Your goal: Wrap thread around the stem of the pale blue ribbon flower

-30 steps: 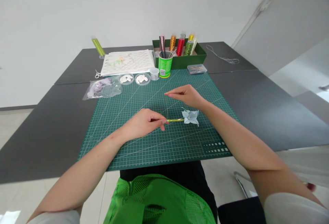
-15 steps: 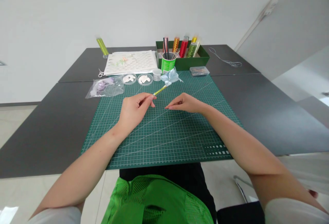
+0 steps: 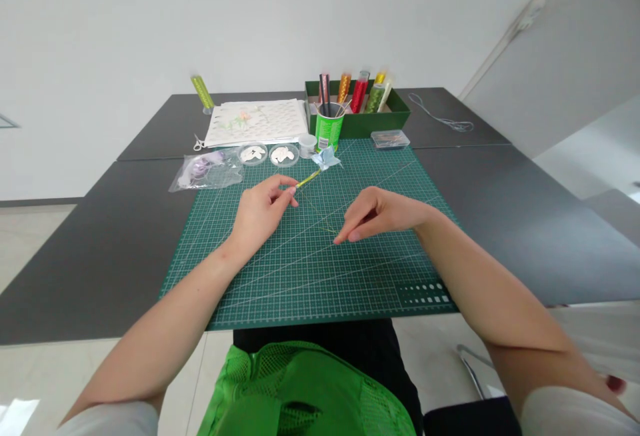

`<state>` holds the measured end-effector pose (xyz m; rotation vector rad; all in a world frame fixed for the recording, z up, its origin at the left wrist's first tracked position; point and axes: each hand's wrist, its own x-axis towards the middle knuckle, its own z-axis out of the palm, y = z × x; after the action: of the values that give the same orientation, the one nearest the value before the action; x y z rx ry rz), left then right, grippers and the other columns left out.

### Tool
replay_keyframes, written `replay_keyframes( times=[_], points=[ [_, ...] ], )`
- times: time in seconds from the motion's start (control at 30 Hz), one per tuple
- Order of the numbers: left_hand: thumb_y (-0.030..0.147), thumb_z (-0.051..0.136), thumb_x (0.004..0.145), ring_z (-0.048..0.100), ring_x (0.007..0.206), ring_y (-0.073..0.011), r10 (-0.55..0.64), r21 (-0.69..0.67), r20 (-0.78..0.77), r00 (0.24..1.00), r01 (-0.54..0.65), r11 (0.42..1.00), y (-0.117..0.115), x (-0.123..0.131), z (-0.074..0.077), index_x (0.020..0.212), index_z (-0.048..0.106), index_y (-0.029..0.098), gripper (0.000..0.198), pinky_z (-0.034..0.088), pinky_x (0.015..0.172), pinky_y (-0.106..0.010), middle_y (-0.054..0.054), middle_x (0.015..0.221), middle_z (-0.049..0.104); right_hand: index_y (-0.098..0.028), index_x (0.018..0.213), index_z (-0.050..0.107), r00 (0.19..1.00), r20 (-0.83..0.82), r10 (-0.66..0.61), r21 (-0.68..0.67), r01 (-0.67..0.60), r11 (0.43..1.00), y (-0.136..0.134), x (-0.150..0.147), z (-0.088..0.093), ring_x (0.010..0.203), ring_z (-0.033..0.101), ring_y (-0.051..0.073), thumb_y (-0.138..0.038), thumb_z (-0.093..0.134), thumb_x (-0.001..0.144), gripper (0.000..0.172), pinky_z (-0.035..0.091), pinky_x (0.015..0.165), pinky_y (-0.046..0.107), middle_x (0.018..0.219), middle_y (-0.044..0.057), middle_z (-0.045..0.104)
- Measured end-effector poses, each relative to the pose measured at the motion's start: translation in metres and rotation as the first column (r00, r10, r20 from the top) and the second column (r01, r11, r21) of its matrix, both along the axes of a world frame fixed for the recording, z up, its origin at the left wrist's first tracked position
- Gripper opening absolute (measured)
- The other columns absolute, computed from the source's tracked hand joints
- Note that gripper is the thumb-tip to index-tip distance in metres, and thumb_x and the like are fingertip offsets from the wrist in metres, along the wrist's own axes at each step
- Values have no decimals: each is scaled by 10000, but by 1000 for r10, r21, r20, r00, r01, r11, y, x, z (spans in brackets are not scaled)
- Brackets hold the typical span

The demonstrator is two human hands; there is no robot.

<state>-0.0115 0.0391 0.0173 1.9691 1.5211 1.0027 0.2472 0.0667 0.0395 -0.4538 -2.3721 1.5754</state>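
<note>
My left hand (image 3: 265, 206) pinches the lower end of a yellow-green flower stem (image 3: 309, 179) between thumb and fingers. At the stem's far end is a pale blue artificial flower (image 3: 327, 159), tilted up and away to the right. To the right, my right hand (image 3: 376, 215) is closed in a pinch, its fingertips pointing down and left. A thin yellow-green thread (image 3: 327, 230) reaches from the stem side to those fingertips. Both hands are over a green cutting mat (image 3: 300, 283).
Behind the hands stand two dishes of white pieces (image 3: 284, 155), a small lidded tub (image 3: 307, 146), a green can (image 3: 329, 128) with sticks and a dark green box (image 3: 390, 119) of thread spools. A plastic bag (image 3: 205, 171), white sheets (image 3: 257, 123) and scissors (image 3: 199, 143) lie left; a clear case (image 3: 390, 139) lies right.
My right hand has moved nearer to me and slightly right, with thread now visible at its fingertips. The blue flower has turned and dipped slightly, while my left hand stays almost in place.
</note>
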Motion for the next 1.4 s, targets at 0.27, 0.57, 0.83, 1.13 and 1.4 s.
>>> replay_keyframes(
  times=[0.27, 0.57, 0.83, 1.13, 1.4],
  points=[
    [306, 552, 970, 530, 458, -87, -351, -219, -129, 928, 318, 922, -10, 11, -7, 1039, 717, 243, 190, 350, 495, -213, 56, 743, 760, -252, 968, 827, 869, -331, -366, 74, 411, 909, -10, -2, 10, 533, 565, 82, -280, 772, 845, 138, 388, 469, 207, 741, 8, 775],
    [287, 559, 964, 572, 490, -80, -513, -324, -42, 857, 474, 818, -19, 16, 1, 994, 725, 229, 178, 340, 476, -200, 42, 788, 782, -257, 977, 825, 755, -319, -573, 166, 640, 750, 13, -2, -13, 662, 645, 126, -395, 751, 845, 205, 483, 568, 241, 882, 30, 804],
    [305, 591, 945, 504, 415, -70, -492, -314, 31, 870, 476, 822, -24, 17, 8, 1004, 662, 213, 130, 315, 446, -198, 28, 769, 785, -226, 1009, 822, 776, -162, -609, 169, 630, 758, 26, -1, -32, 711, 635, 143, -435, 718, 856, 279, 485, 631, 267, 890, 49, 796],
    [353, 605, 947, 433, 390, -72, -387, -191, 73, 919, 394, 899, -22, 11, 13, 1170, 611, 240, 249, 309, 430, -198, 44, 734, 770, -184, 988, 809, 847, -17, -531, 104, 529, 842, 39, -2, -57, 785, 664, 181, -488, 722, 828, 354, 525, 687, 303, 880, 66, 781],
    [344, 607, 925, 407, 415, -71, -241, -29, 199, 950, 252, 967, -20, 11, 14, 1006, 730, 197, 208, 291, 437, -210, -7, 706, 755, -179, 826, 685, 853, -80, -515, -52, 512, 857, 32, -12, -63, 612, 518, 104, -440, 737, 810, 267, 439, 582, 248, 653, -23, 603]
  ],
)
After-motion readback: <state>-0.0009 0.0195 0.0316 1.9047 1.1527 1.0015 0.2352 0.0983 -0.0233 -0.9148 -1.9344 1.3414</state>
